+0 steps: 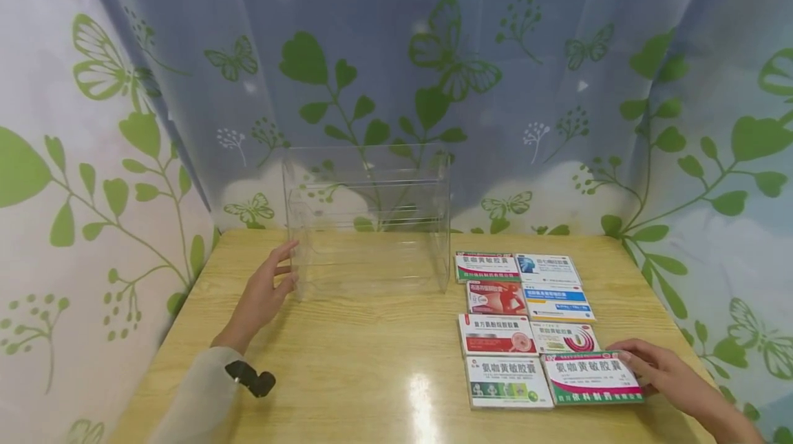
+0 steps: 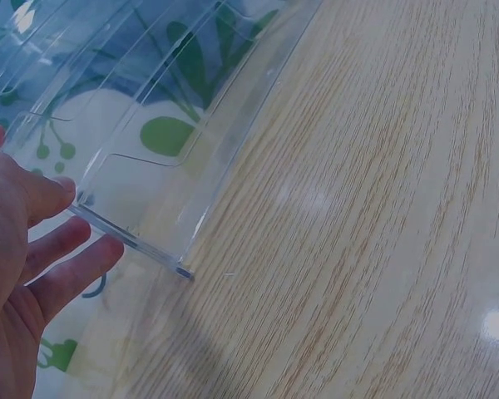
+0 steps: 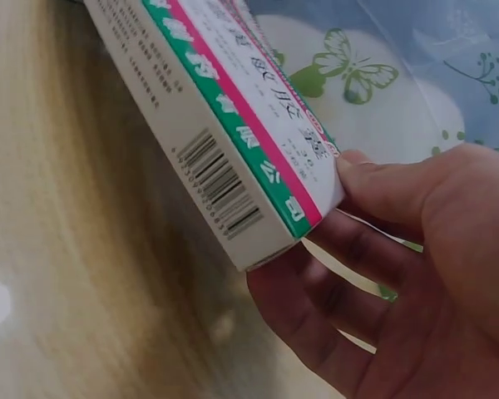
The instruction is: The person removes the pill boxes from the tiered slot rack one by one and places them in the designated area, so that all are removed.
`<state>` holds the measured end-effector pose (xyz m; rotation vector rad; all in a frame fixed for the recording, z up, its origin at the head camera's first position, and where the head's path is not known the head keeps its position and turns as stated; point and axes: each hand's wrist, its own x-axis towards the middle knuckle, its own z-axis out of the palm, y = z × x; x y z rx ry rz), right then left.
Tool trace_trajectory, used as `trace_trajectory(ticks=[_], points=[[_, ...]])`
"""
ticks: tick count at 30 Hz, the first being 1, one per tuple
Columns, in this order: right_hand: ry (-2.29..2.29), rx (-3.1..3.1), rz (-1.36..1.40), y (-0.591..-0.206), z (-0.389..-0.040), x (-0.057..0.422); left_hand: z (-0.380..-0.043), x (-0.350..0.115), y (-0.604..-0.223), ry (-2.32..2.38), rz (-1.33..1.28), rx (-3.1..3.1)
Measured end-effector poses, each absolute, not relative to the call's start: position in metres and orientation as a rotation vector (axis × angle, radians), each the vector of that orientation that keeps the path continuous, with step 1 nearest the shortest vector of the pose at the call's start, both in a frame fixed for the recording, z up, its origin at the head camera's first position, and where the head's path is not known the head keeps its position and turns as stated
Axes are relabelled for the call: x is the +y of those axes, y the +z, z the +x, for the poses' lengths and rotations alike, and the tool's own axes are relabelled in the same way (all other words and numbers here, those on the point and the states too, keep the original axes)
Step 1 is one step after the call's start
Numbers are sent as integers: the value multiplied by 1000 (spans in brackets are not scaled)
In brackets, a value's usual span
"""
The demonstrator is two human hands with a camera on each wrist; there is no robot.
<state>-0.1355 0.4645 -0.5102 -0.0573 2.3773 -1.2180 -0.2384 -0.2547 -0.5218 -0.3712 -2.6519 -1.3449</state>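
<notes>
At the front right, my right hand (image 1: 665, 375) pinches the outer end of a green, white and magenta medicine box (image 1: 593, 378). In the right wrist view, the thumb is on the printed face of this box (image 3: 241, 108) and fingers are underneath; its barcode side shows. My left hand (image 1: 263, 292) is at the left side of a clear acrylic rack (image 1: 372, 258), its fingers fairly straight. Seen from the left wrist, the fingertips (image 2: 108, 249) are right at the lower corner of the tiered rack (image 2: 150, 174).
Left of the held box lies a white and green medicine box (image 1: 509, 382). Behind them, several more medicine boxes (image 1: 497, 334) lie flat in two columns, to the right of the rack. A patterned curtain (image 1: 384, 51) encloses the back and sides of the wooden table (image 1: 359, 368).
</notes>
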Motion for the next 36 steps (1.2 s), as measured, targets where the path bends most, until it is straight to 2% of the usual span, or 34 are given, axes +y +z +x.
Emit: trace_trajectory(ticks=[10,27,36], points=[[-1036,2555,232,-524,-129,445,-236,-257,-522,-1355,-359,-2660],[-981,2585,301,-525,-128,437,-234,-259,-522,-1350,-350,-2664],[-896,2893,169,-515,-137,427,-233,-264,-521,-1403,-361,-2649]])
